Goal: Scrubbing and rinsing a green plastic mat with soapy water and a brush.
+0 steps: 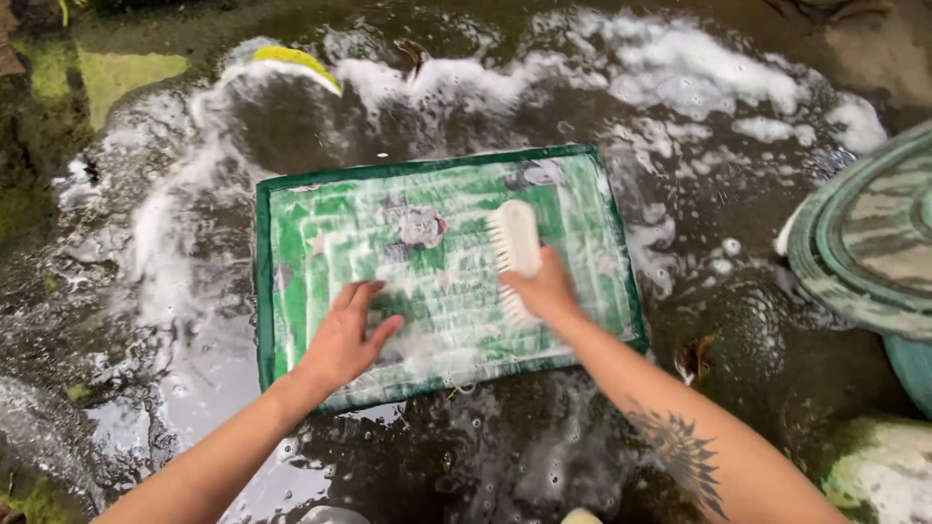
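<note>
The left hand (342,340) lies flat on the green mat (442,267), palm down. Its fingers (361,296) are stretched out and a little spread, the thumb pointing to the right side, and they grip nothing; they only press on the wet cloth. The right hand (546,291) is closed around the near end of a white scrubbing brush (515,254). Its fingers are curled over the handle, so the tips are hidden and I cannot tell how tight the grip is. The brush extends away from the knuckles, its bristles facing left and down against the mat.

The mat lies directly under both hands. It is rectangular, with a dark green border and a pale pattern covered by soap suds, and it spreads well beyond the fingertips on the far side and to both sides. A small round grey figure (421,226) on the mat is just beyond the left fingertips, between them and the brush head.

Around the mat is wet dark ground (466,456) with white foam (680,78), thickest far beyond the fingers. A yellow-green object (291,60) lies at the far left in the foam. To the right of the right hand, well apart, stands a round green lid (869,252). Nothing stands between the hands and the mat.
</note>
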